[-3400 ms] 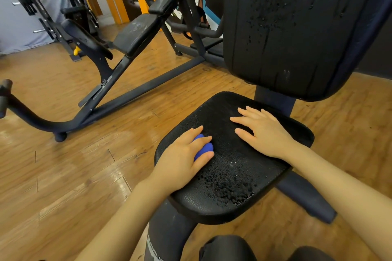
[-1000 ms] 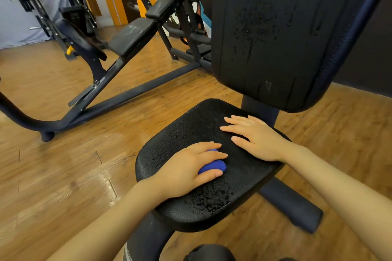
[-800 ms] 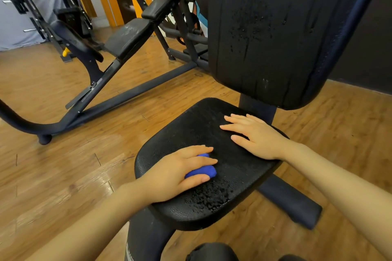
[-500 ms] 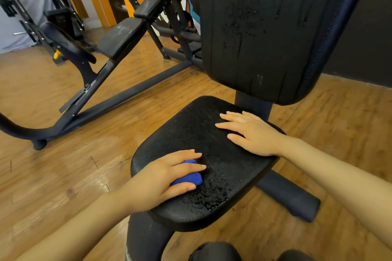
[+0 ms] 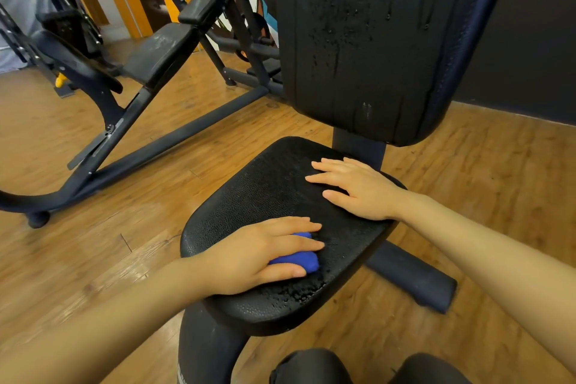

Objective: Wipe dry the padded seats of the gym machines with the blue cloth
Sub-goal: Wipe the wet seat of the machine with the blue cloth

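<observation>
Moved toward the near edge of the padded seat [image 5: 271, 196] since the earliest frame: left hand [image 5: 249, 256] with the blue cloth [image 5: 296, 259], sliding from the seat's left middle down to just above the droplet patch [image 5: 293, 291]. Patch visibly smaller than before, now only a narrow band along the near rim. Right hand [image 5: 358, 190] unchanged, flat on the far right part of the seat. Judged from this: wiping well under way on this seat, with the last wet strip next in line.

Head view, the only one. Left fingers [image 5: 296, 224] curled over the cloth, pressing it onto the pad; cloth bunched into a small wad, mostly hidden under the palm, blue showing only between the fingers and the thumb. Right fingers straight and slightly spread, holding nothing, seemingly steadying the seat. Seat surface black, pebbled, matte where wiped, beaded with drops at the near edge just beside the cloth. Backrest [image 5: 374, 40] upright behind the seat, streaked and dotted with water, apparently not yet wiped. Further left, across the wooden floor [image 5: 93, 243], another machine's angled pad [image 5: 159, 53], well apart from the hands; wet or dry, cannot tell.
</observation>
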The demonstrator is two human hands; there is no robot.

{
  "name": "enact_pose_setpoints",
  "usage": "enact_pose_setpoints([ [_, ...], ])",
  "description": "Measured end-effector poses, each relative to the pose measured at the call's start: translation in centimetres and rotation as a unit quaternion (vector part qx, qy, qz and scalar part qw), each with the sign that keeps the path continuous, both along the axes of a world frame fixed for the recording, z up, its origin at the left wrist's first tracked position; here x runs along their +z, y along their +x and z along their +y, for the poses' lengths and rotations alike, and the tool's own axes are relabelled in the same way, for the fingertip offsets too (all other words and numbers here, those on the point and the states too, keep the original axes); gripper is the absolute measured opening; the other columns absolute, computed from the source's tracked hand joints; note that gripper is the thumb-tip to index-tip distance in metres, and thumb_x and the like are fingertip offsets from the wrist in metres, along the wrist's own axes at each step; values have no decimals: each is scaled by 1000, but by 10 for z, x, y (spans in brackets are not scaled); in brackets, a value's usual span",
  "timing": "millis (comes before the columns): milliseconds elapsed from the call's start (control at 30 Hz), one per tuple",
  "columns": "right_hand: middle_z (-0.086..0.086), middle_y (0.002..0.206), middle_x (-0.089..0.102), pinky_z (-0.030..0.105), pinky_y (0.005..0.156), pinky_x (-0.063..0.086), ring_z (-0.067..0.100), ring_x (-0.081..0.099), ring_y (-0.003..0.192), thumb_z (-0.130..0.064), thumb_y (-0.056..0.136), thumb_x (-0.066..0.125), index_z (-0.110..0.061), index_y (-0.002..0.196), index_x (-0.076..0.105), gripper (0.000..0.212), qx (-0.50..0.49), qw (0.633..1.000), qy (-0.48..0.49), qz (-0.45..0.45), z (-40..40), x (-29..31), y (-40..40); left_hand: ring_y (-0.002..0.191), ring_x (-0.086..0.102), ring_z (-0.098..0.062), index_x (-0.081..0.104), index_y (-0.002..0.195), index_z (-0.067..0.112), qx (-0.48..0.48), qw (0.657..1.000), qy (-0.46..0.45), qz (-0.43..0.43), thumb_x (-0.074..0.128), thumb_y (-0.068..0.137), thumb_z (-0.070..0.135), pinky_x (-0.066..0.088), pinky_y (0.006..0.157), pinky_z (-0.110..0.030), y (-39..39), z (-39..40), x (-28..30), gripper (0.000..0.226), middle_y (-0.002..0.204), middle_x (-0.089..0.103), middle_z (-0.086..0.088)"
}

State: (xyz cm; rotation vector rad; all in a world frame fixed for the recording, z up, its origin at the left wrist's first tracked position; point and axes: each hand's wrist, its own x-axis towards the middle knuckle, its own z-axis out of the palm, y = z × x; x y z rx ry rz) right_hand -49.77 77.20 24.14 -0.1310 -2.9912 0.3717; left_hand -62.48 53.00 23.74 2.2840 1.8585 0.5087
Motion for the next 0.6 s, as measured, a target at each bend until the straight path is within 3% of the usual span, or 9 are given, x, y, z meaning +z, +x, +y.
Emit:
enact_pose_setpoints([
  [167,-9,160,23,39,122,8,7,11,148,-34,103,41,-38,147,37,44,-4,1000,-6,2,0,-1,-1,145,27,-7,45,142,34,-14,1000,3,21,46,100,51,31,114,-29,-26,-20,0,45,156,32,13],
  [333,-10,159,25,37,122,7,6,13,148,-34,102,44,-37,145,39,43,0,1000,-20,6,1,-2,-2,146,26,-12,50,141,23,-83,995,12,50,45,101,47,32,115,-32,-11,3,5,47,154,38,2],
  [600,-8,158,28,37,121,9,7,15,148,-33,102,45,-35,144,43,42,-8,1000,-21,14,-1,-1,-3,148,20,-12,50,142,19,-136,989,-29,45,50,98,41,20,118,-23,26,51,13,49,154,38,-2],
])
